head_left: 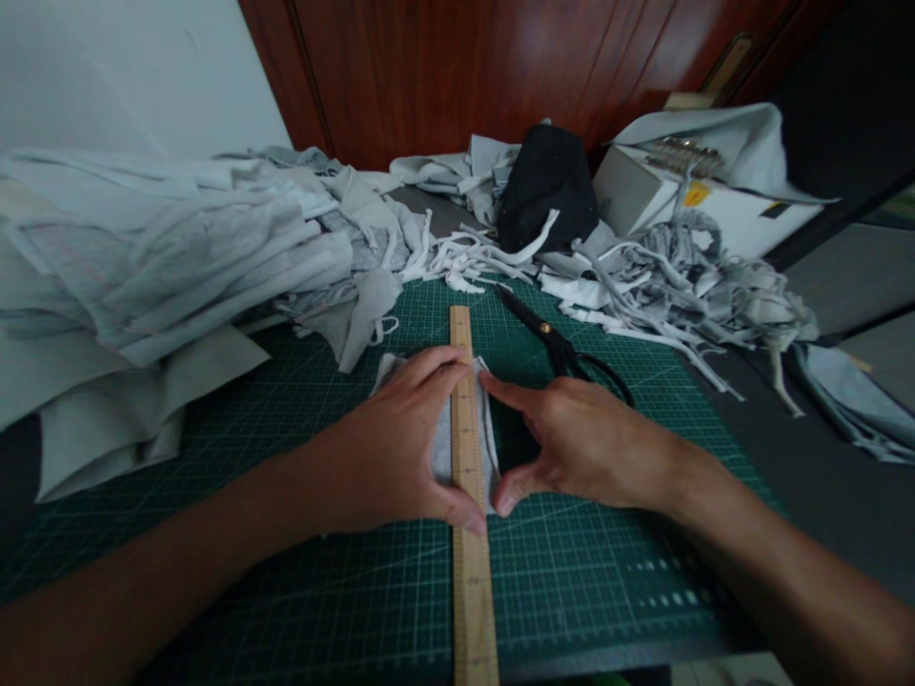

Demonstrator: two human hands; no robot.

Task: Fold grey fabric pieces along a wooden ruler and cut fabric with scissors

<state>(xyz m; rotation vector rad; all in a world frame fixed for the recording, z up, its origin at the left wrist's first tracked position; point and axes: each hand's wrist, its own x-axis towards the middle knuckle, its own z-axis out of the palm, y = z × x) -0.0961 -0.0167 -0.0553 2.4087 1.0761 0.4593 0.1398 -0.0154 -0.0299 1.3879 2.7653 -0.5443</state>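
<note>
A wooden ruler (468, 562) lies lengthwise over a small piece of grey fabric (442, 448) on the green cutting mat (572, 581). My left hand (390, 443) holds the ruler down, its thumb and fingertips on the wood and its palm over part of the fabric. At the fabric's right edge is my right hand (579, 438), index finger and thumb spread apart along that edge, with nothing gripped between them. Black-handled scissors (550, 335) lie just beyond my right hand, blades pointing away to the upper left; the hand hides part of the handles.
Stacked grey fabric (178, 248) covers the left side. Cut strips (486, 252) lie along the mat's far edge, with a tangled heap of scraps (686, 276) at right. Behind stand a black cloth bundle (547, 191), a white box (636, 195) and a wooden door (457, 76).
</note>
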